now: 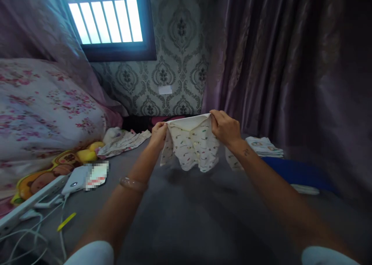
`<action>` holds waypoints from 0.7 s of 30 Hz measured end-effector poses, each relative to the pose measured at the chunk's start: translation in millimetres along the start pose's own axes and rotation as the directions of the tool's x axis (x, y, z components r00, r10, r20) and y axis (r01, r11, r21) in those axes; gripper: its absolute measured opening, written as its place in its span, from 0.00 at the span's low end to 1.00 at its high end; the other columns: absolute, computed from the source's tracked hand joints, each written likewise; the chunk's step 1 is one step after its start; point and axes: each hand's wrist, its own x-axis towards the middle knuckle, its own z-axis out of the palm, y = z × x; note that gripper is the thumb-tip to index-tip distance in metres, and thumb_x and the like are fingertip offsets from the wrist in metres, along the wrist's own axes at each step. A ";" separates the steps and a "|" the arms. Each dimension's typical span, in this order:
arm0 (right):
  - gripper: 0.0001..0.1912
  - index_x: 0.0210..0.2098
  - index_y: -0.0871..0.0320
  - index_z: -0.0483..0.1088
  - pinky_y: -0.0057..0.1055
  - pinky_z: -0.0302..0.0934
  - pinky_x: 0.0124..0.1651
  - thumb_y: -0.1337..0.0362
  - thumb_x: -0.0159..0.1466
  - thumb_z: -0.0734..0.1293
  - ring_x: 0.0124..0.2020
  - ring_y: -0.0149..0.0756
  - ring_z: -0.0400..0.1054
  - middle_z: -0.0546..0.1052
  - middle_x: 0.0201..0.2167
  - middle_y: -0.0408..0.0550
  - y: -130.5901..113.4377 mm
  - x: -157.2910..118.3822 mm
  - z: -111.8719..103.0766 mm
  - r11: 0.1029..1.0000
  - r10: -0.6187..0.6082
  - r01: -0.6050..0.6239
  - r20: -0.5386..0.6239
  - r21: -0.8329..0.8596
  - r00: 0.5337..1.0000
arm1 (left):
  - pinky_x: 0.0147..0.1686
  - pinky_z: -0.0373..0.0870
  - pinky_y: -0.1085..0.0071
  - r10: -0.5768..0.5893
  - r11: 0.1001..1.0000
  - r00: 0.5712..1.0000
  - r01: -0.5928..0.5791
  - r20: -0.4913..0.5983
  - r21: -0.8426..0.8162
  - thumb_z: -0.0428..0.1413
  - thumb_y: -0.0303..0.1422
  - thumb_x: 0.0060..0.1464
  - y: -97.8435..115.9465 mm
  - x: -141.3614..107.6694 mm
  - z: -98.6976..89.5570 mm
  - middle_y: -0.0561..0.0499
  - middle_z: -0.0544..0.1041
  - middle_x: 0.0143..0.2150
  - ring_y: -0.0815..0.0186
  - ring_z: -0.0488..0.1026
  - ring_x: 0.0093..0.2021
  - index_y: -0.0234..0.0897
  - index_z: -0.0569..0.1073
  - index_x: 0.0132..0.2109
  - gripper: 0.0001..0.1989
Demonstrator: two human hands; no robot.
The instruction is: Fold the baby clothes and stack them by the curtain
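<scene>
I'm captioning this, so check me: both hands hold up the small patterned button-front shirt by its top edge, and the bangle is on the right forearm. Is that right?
Not quite: the head view shows the bangle on the left forearm. Both hands, left and right, do hold up the small patterned button-front shirt by its top edge.

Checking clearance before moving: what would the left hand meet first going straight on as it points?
Past the printed garment it holds, the left hand would probably meet the patterned wall; depth is unclear, so the dark material below it might come first.
</scene>
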 end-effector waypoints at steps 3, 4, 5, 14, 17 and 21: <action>0.19 0.54 0.54 0.67 0.32 0.58 0.40 0.60 0.70 0.52 0.43 0.43 0.69 0.74 0.44 0.52 -8.5 7.2 -13.7 0.997 -0.039 0.040 -0.016 0.066 0.999 | 0.29 0.63 0.74 0.022 0.997 0.994 -0.029 -0.106 -0.070 0.50 0.35 0.51 -5.3 -2.2 12.6 0.57 0.67 0.26 0.70 0.65 0.27 0.37 0.67 0.35 0.07; 0.19 0.53 0.54 0.67 0.33 0.59 0.41 0.60 0.70 0.52 0.43 0.43 0.69 0.74 0.44 0.52 -7.8 9.4 -17.4 0.995 -0.051 0.052 -0.015 0.080 0.999 | 0.31 0.64 0.74 0.100 0.993 0.988 -0.106 -0.117 -0.047 0.49 0.35 0.52 -7.5 -2.9 14.2 0.56 0.67 0.28 0.69 0.66 0.29 0.37 0.67 0.35 0.07; 0.18 0.52 0.54 0.68 0.33 0.59 0.41 0.60 0.70 0.53 0.44 0.43 0.69 0.75 0.45 0.51 -5.3 11.5 -20.4 0.994 -0.066 0.066 -0.011 0.090 0.998 | 0.33 0.64 0.73 0.198 0.980 0.974 -0.200 -0.111 -0.003 0.49 0.36 0.54 -9.5 -3.7 14.1 0.55 0.68 0.29 0.68 0.67 0.31 0.37 0.68 0.36 0.08; 0.18 0.52 0.54 0.69 0.35 0.61 0.47 0.59 0.69 0.55 0.48 0.43 0.69 0.75 0.48 0.50 41.4 3.9 -17.2 0.981 -0.143 0.132 0.064 0.144 0.988 | 0.43 0.64 0.69 0.704 0.565 0.679 -0.713 0.208 0.415 0.46 0.36 0.61 2.6 -14.7 -27.8 0.47 0.69 0.36 0.63 0.67 0.40 0.37 0.73 0.44 0.13; 0.18 0.51 0.54 0.70 0.38 0.62 0.50 0.59 0.68 0.55 0.49 0.43 0.69 0.75 0.49 0.50 44.1 -11.7 -16.4 0.959 -0.157 0.129 0.092 0.252 0.983 | 0.44 0.64 0.69 0.737 0.467 0.629 -0.738 0.247 0.487 0.45 0.36 0.62 6.1 -27.4 -47.9 0.47 0.69 0.36 0.63 0.67 0.40 0.38 0.73 0.49 0.15; 0.17 0.50 0.52 0.72 0.41 0.62 0.53 0.57 0.67 0.57 0.48 0.44 0.70 0.76 0.48 0.47 37.5 -27.6 -27.8 0.899 -0.133 0.057 0.148 0.434 0.980 | 0.38 0.63 0.72 0.729 0.369 0.603 -0.744 0.324 0.557 0.47 0.36 0.61 10.6 -46.1 -74.3 0.48 0.70 0.34 0.65 0.67 0.35 0.40 0.73 0.52 0.16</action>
